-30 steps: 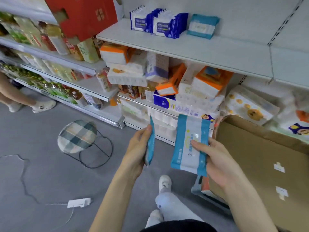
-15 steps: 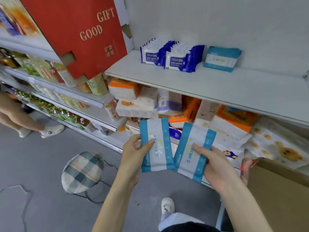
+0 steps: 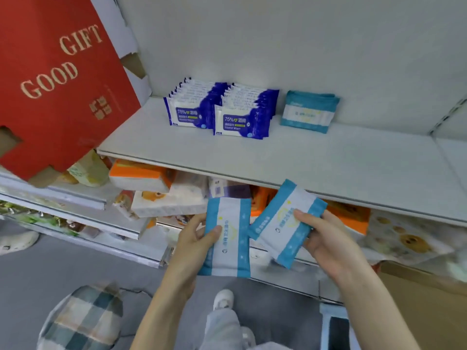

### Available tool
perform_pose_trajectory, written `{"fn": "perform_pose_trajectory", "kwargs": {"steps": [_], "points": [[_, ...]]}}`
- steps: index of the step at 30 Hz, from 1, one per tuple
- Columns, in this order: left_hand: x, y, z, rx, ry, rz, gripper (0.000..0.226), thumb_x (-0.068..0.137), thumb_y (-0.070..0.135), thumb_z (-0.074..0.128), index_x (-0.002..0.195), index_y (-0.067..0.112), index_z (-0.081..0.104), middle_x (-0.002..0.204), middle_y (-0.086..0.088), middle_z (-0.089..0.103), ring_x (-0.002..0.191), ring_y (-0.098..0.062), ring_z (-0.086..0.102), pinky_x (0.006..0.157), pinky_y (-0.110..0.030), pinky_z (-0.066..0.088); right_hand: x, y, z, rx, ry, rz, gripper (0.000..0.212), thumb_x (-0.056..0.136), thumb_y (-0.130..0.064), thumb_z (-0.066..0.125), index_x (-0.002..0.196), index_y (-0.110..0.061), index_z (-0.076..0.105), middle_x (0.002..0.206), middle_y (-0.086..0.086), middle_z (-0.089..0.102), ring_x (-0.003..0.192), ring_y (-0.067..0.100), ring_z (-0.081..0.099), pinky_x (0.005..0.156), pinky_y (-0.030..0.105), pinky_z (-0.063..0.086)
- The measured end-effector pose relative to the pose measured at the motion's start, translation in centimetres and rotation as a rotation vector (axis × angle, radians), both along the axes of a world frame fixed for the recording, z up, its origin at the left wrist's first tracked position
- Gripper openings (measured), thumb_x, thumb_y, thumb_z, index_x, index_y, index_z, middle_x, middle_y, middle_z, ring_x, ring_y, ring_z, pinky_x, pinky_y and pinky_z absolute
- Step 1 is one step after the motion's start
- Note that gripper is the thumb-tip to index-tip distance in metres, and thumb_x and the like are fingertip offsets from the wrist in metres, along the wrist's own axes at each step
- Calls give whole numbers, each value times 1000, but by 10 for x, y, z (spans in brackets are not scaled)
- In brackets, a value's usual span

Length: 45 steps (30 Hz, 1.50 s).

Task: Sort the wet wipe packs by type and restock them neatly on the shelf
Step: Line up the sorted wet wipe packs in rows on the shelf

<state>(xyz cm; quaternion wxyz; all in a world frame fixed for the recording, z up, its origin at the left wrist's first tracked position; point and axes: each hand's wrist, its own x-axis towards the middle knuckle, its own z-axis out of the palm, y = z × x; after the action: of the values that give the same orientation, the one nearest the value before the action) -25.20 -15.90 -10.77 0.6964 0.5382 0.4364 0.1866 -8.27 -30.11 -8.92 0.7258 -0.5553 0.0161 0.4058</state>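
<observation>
My left hand (image 3: 195, 238) grips a light-blue and white wipe pack (image 3: 231, 226) by its left edge, thumb on its face. My right hand (image 3: 326, 238) holds a second light-blue pack (image 3: 280, 221), tilted, with the thumb on top. Both packs hang in front of and just below the white shelf (image 3: 252, 157). On that shelf two rows of dark-blue 75% alcohol wipe packs (image 3: 219, 109) stand side by side at the back. To their right sits a small stack of light-blue packs (image 3: 307, 112) of the same kind as those in my hands.
A red "GOOD GIFT" box (image 3: 55, 82) juts out at the upper left. Tissue packs (image 3: 161, 193) fill the shelf below. A brown cardboard box (image 3: 427, 309) stands at the lower right, a checked stool (image 3: 80, 319) at the lower left.
My view has risen and moved closer to the shelf. Both hands have lifted their packs toward the shelf edge, and the left pack has turned from edge-on to face-on.
</observation>
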Motion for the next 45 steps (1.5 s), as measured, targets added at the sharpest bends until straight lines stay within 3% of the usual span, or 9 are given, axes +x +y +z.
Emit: {"fn": "perform_pose_trajectory", "kwargs": {"steps": [6,10,14,18,24,27,36,42,45], "points": [[52,60,15,-49,-90,-288,53,79,-4,69,122,26,57,107,-6,72,98,-26,68,83,-41,56,50,27,8,65,-5,-341,29,80,13,59,102,-5,61,89,11,72,82,21,72,71,37,60],[92,90,22,69,-76,-310,38,78,1,73,107,24,63,94,1,74,85,-19,70,67,-31,58,81,34,2,3,-75,-477,36,77,11,65,109,-3,60,105,18,69,101,36,66,89,55,51],[125,106,15,202,-9,-278,21,75,4,77,91,14,67,84,4,74,69,-8,70,56,-18,53,109,40,-10,109,42,-532,41,76,5,67,116,0,59,109,17,70,99,30,69,82,42,57],[152,113,11,322,90,-306,16,78,17,77,84,27,66,84,20,67,71,-1,66,55,-16,52,138,52,-19,198,95,-544,32,83,5,60,115,-2,60,108,14,71,95,24,70,72,32,59],[177,113,11,594,156,-336,26,85,23,70,93,44,57,84,36,50,74,13,54,55,-12,46,173,70,-20,-186,-496,-416,23,77,1,74,92,-11,61,87,1,67,79,8,65,61,16,52],[183,111,10,599,144,-324,27,84,23,71,94,44,57,85,36,52,77,13,56,56,-9,48,192,65,-17,-339,-774,-210,34,73,-3,79,100,-15,61,91,-8,66,75,-6,63,59,11,49],[189,109,3,542,128,-212,29,81,22,74,86,47,59,85,29,63,80,6,63,62,-18,53,231,37,-32,-237,-498,-160,27,76,-8,76,100,-17,66,97,-1,74,89,17,71,68,23,56],[190,105,8,581,160,-208,32,80,22,74,88,48,57,89,30,60,80,4,64,62,-15,52,242,67,-33,-245,-846,-65,28,79,1,72,100,-8,55,94,-6,67,80,-3,63,68,11,48],[187,104,9,596,174,-262,37,81,20,74,92,49,55,90,32,60,84,17,59,60,-9,50,250,83,-42,-324,-961,-77,29,79,-6,75,95,-10,51,90,-7,63,80,5,59,64,14,44]]}}
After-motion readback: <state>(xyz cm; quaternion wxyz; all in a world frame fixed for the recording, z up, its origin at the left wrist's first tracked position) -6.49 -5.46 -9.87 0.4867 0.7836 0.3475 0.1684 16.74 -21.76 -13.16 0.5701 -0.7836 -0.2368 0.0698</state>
